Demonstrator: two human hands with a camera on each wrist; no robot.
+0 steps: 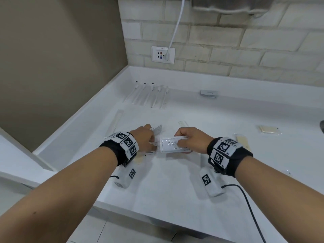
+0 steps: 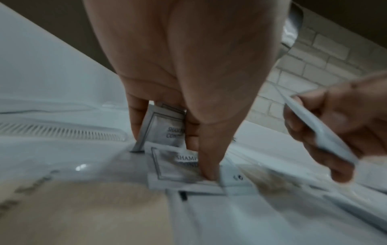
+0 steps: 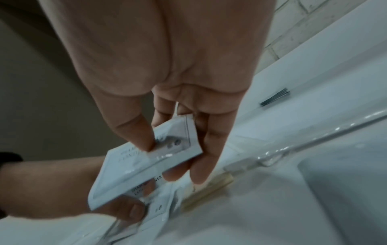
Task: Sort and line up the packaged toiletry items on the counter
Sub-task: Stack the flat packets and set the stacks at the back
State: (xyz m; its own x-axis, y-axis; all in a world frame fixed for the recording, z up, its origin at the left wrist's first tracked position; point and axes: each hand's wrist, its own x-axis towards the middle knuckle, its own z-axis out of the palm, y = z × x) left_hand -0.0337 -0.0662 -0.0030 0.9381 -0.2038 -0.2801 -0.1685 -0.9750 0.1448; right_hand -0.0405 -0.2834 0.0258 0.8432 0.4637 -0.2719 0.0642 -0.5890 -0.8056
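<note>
Shampoo sachets (image 1: 175,146): near centre of surface (image 1: 175,190), fanned for gathering. Right hand (image 1: 190,137): fingers clamped on one sachet, lifted clear. Left hand (image 1: 145,137): fingers pinching another upright, thumb pinning a flat one. Toothbrush row (image 1: 149,96): far left, aligned.

**Even light up top, dim blurry wrist views**

Head view bright, soft, even; faint shadows under the arms on the white worktop (image 1: 175,199), wall lines bowed at the edges. Both wrist views dimmer, bluish, motion-smeared: sachet (image 2: 165,131) print half legible, foreground out of focus. Small glare spots on wet-looking worktop (image 3: 270,157).
</note>
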